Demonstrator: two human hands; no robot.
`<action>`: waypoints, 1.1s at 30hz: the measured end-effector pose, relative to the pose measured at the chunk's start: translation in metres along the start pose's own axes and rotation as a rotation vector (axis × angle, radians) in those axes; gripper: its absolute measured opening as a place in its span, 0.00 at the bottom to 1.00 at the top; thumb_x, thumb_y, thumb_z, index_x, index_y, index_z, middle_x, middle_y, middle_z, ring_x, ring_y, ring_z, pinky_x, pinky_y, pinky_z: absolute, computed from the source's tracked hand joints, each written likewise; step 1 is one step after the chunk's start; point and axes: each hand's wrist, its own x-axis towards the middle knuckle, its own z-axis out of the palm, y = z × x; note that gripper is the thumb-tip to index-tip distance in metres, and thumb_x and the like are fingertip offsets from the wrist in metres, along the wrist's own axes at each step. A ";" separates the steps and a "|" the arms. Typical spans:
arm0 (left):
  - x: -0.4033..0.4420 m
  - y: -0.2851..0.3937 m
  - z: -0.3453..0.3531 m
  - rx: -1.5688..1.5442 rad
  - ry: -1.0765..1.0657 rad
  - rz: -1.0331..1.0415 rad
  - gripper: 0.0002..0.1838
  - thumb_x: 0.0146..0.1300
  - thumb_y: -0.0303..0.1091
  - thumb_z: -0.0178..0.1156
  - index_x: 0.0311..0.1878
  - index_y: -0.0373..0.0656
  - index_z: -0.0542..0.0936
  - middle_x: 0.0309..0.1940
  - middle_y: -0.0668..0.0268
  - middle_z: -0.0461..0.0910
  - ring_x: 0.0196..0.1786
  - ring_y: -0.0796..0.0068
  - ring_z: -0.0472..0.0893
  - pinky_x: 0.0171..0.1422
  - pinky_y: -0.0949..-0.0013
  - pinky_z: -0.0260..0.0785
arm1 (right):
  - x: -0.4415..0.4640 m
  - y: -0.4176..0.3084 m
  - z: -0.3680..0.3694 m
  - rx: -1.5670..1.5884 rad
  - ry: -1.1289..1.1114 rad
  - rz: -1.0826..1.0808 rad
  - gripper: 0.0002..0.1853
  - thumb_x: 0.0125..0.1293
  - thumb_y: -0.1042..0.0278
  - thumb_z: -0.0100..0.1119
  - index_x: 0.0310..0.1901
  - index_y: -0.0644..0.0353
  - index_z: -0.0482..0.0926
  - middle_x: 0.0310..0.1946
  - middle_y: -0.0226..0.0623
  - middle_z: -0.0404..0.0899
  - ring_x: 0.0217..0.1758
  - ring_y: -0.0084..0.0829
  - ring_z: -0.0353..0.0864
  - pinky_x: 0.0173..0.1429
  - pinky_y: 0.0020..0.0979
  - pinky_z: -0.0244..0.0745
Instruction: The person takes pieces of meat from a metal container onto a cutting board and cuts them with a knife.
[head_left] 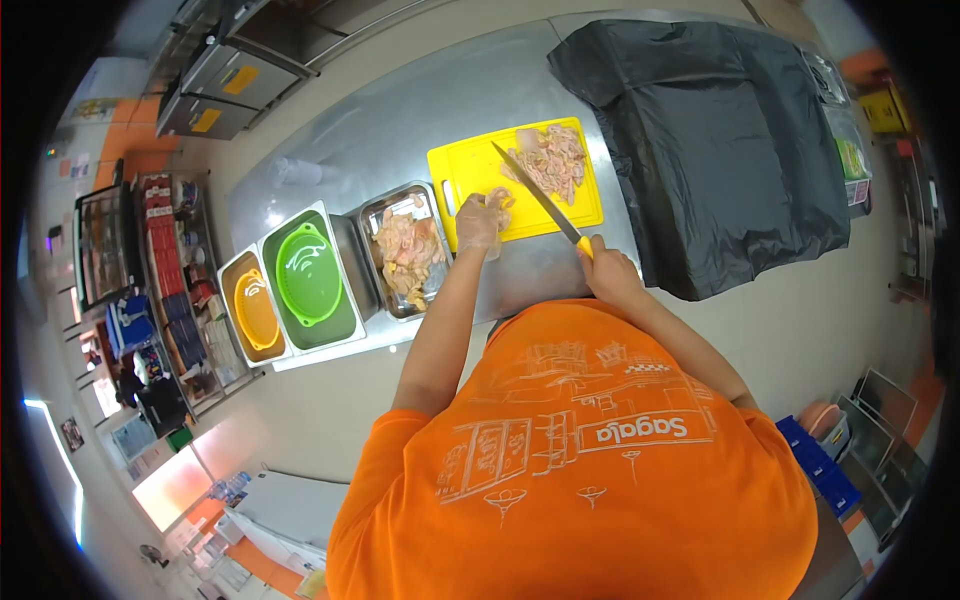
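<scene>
My right hand (610, 274) is wrapped round the yellow handle of a long knife (541, 196). Its blade slants up and left across a yellow cutting board (465, 160). My left hand (478, 222), in a clear plastic glove, grips a piece of raw chicken (502, 203) at the board's near left part; its fingertips are partly hidden. A pile of cut chicken (556, 163) lies at the upper right of the board, beyond the blade. Left of the board stands a metal tray (369, 222) holding larger raw chicken pieces (408, 250).
Further left, metal containers hold a green basket (308, 275) and an orange basket (257, 309). Black plastic sheeting (730, 150) covers the right end of the steel table (370, 130). A clear, crumpled-looking item (298, 170) lies at the back left.
</scene>
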 end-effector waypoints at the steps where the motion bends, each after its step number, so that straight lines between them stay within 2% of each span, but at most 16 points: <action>1: 0.003 -0.012 -0.005 0.164 0.066 0.037 0.16 0.72 0.41 0.66 0.45 0.33 0.80 0.26 0.58 0.86 0.24 0.72 0.84 0.29 0.68 0.76 | -0.001 0.000 0.002 -0.007 -0.014 -0.014 0.18 0.80 0.53 0.50 0.50 0.64 0.70 0.30 0.63 0.83 0.34 0.66 0.84 0.41 0.62 0.77; 3: 0.001 -0.032 -0.019 0.495 0.198 0.102 0.18 0.71 0.43 0.67 0.44 0.34 0.81 0.25 0.59 0.85 0.25 0.71 0.85 0.30 0.67 0.76 | -0.004 0.001 0.008 -0.021 -0.048 -0.042 0.18 0.79 0.53 0.50 0.50 0.63 0.70 0.30 0.62 0.83 0.34 0.65 0.84 0.41 0.61 0.77; 6: -0.030 -0.002 -0.016 0.396 0.157 0.039 0.18 0.70 0.45 0.67 0.40 0.35 0.84 0.26 0.57 0.87 0.29 0.67 0.87 0.34 0.64 0.77 | -0.004 0.007 0.020 -0.063 -0.112 -0.083 0.18 0.79 0.52 0.50 0.51 0.63 0.70 0.30 0.60 0.84 0.34 0.64 0.85 0.41 0.61 0.77; 9: 0.007 -0.053 -0.040 0.579 0.076 0.074 0.16 0.69 0.43 0.66 0.38 0.38 0.87 0.27 0.56 0.87 0.31 0.66 0.88 0.35 0.63 0.77 | -0.001 0.006 0.024 -0.151 -0.134 -0.103 0.18 0.79 0.53 0.50 0.51 0.62 0.70 0.30 0.59 0.84 0.33 0.63 0.85 0.40 0.60 0.78; 12: 0.019 -0.067 -0.041 0.596 0.198 0.098 0.14 0.67 0.42 0.65 0.36 0.40 0.88 0.29 0.55 0.88 0.31 0.65 0.88 0.37 0.62 0.78 | 0.002 -0.007 0.017 -0.183 -0.100 -0.044 0.18 0.79 0.53 0.48 0.50 0.63 0.71 0.30 0.58 0.85 0.35 0.62 0.86 0.43 0.59 0.79; 15: -0.016 0.000 -0.036 0.596 0.149 0.041 0.16 0.67 0.44 0.66 0.39 0.38 0.88 0.30 0.54 0.88 0.33 0.63 0.89 0.40 0.61 0.78 | 0.006 -0.013 0.013 -0.191 -0.059 -0.033 0.18 0.79 0.52 0.48 0.50 0.63 0.71 0.30 0.58 0.85 0.34 0.61 0.86 0.43 0.59 0.79; 17: -0.021 0.017 -0.036 0.522 0.122 -0.022 0.16 0.66 0.44 0.66 0.41 0.39 0.88 0.31 0.54 0.88 0.35 0.61 0.89 0.42 0.61 0.79 | 0.010 -0.015 0.013 -0.217 -0.042 -0.057 0.18 0.79 0.52 0.48 0.50 0.63 0.71 0.31 0.58 0.85 0.35 0.61 0.86 0.43 0.59 0.79; 18: -0.022 0.019 -0.037 0.485 0.110 -0.052 0.16 0.66 0.45 0.67 0.43 0.39 0.88 0.32 0.53 0.88 0.36 0.61 0.89 0.43 0.60 0.79 | 0.012 -0.017 0.013 -0.230 -0.034 -0.070 0.19 0.79 0.52 0.48 0.49 0.63 0.71 0.31 0.58 0.85 0.35 0.61 0.87 0.43 0.58 0.80; 21: -0.020 0.018 -0.040 0.629 0.166 -0.035 0.18 0.66 0.46 0.67 0.46 0.40 0.88 0.36 0.53 0.89 0.38 0.60 0.89 0.44 0.61 0.80 | 0.020 -0.028 0.007 -0.265 -0.122 -0.113 0.19 0.79 0.52 0.49 0.50 0.63 0.72 0.32 0.58 0.86 0.36 0.61 0.87 0.44 0.58 0.80; 24: 0.002 -0.019 -0.045 0.759 0.230 0.123 0.19 0.66 0.46 0.67 0.43 0.37 0.88 0.34 0.53 0.89 0.38 0.63 0.90 0.44 0.63 0.79 | 0.037 -0.019 0.015 -0.357 -0.100 -0.122 0.19 0.79 0.51 0.49 0.52 0.63 0.73 0.32 0.57 0.86 0.38 0.60 0.87 0.46 0.57 0.80; 27: 0.019 -0.028 -0.044 0.645 0.171 -0.035 0.21 0.65 0.48 0.67 0.44 0.37 0.88 0.39 0.50 0.89 0.45 0.58 0.90 0.50 0.60 0.80 | 0.052 -0.019 0.016 -0.370 -0.075 -0.074 0.20 0.79 0.51 0.48 0.52 0.63 0.73 0.32 0.56 0.86 0.38 0.59 0.88 0.46 0.57 0.80; 30: -0.015 0.022 -0.041 0.656 0.174 -0.046 0.22 0.64 0.50 0.67 0.45 0.37 0.87 0.42 0.49 0.89 0.48 0.55 0.89 0.52 0.57 0.80 | 0.059 -0.017 0.019 -0.369 -0.039 -0.088 0.20 0.79 0.50 0.48 0.51 0.62 0.73 0.32 0.56 0.86 0.37 0.59 0.88 0.46 0.58 0.80; 33: -0.020 0.028 -0.042 0.729 0.225 0.001 0.22 0.64 0.51 0.67 0.46 0.38 0.88 0.43 0.48 0.89 0.49 0.54 0.89 0.53 0.56 0.79 | 0.050 -0.031 0.012 -0.361 -0.092 -0.136 0.20 0.79 0.50 0.47 0.51 0.62 0.73 0.32 0.57 0.86 0.37 0.59 0.88 0.46 0.59 0.80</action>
